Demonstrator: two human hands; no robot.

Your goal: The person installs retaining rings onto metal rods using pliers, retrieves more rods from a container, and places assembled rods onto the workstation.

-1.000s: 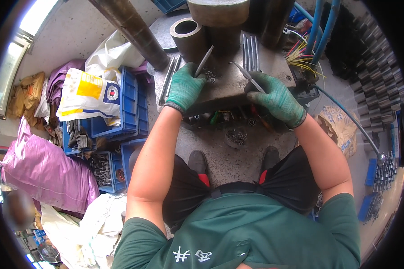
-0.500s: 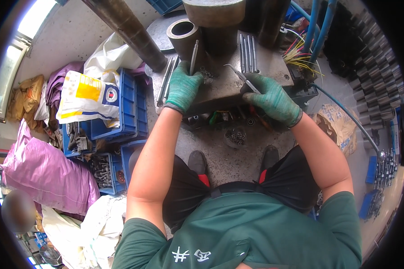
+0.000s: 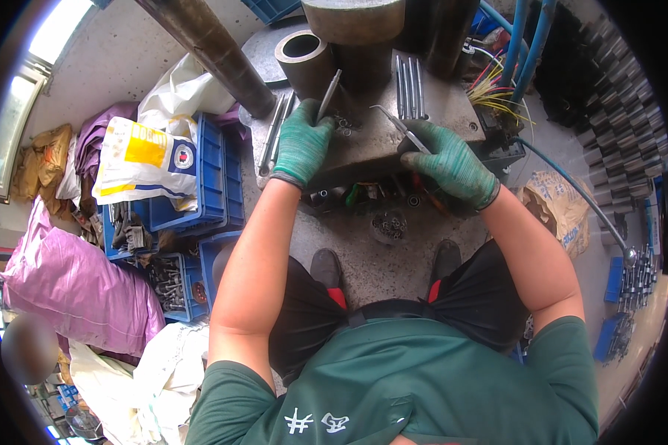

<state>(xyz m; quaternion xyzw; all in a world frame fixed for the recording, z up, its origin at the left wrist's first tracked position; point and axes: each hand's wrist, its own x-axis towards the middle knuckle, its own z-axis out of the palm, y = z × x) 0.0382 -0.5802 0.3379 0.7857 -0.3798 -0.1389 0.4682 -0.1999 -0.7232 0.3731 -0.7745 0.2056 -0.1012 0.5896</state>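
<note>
- Rod (image 3: 329, 94): it is in my left hand (image 3: 304, 144), over the left half of the table (image 3: 449, 111), my gloved fingers closed round its lower part. That end is hidden in my grip; the upper end sticks out, leaning right and toward the table's far edge.
- My right hand (image 3: 453, 165), at the near edge by the right corner, has its fingers closed on a bent-tipped tool (image 3: 400, 128). The tip points left and away from me, apart from the rod.
- Between my hands, near the rod, small rings (image 3: 342, 126) lie in a loose cluster on the table.
- Just beside my left hand, the left rods (image 3: 276, 133) lie along the table's left edge, partly covered by my glove.
- Beyond my right hand, the right rods (image 3: 410, 89) lie side by side, pointing to the far edge.
- Past the rod, a thick tube (image 3: 306, 70) stands upright beside a wide cylinder (image 3: 356, 22).
- Off the right edge are coloured wires (image 3: 497, 96) and blue hoses (image 3: 523, 52).
- Below the near edge, a dish (image 3: 384, 240) holds small metal parts.
- Off the left edge are blue crates (image 3: 212, 178), a white bag (image 3: 145, 174) lying across them; a purple sack (image 3: 82, 282) is farther left.
</note>
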